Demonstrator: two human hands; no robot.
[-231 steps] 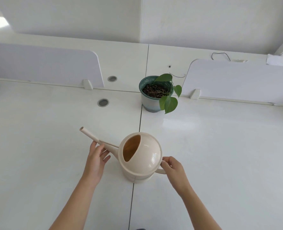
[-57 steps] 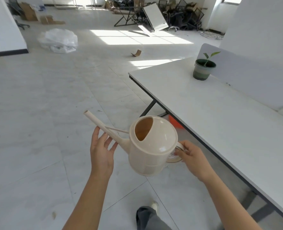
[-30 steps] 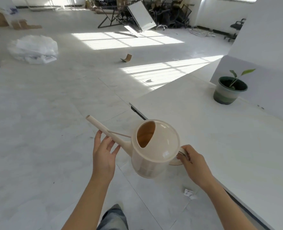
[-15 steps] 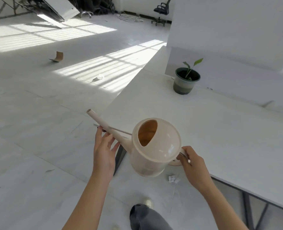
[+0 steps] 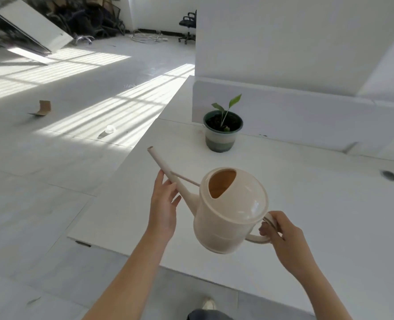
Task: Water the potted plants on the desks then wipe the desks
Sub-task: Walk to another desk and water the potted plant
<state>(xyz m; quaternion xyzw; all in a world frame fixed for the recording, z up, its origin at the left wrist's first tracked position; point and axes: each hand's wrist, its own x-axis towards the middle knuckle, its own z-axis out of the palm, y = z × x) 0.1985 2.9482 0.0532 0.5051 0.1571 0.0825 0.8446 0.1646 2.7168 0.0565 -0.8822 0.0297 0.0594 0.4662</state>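
Closer now than 0.5 s ago, the plant [image 5: 223, 129] is sitting on the desk [image 5: 318, 204] ahead of the can [image 5: 231, 210], which is hanging above the desk's near corner. The right hand [image 5: 283, 236] is curling shut around the handle. The left hand [image 5: 163, 204] is bracing the spout with loose fingers [image 5: 160, 181], not clasping it.

A watering can [image 5: 230, 211] is held above the desk [image 5: 306, 215] near its front edge, with a potted plant [image 5: 222, 132] behind it against the partition [image 5: 306, 116], floor [image 5: 53, 158] to the left.
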